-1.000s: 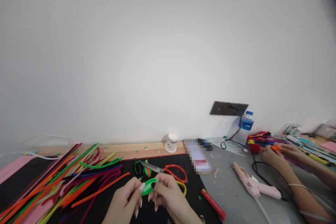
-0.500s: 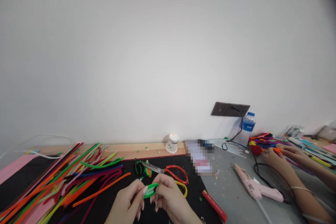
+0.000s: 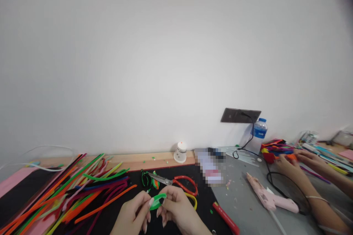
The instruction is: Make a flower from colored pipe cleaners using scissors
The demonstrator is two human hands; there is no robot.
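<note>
Cup is standing upside down by the wall, its inside hidden; a capped bottle is standing near the socket, its contents hard to tell. The green loop is spanning the gap between the 2 hands, in front of the scissors. The left hand is pinching its left end, the right hand its right, each grip nearly closed.
</note>
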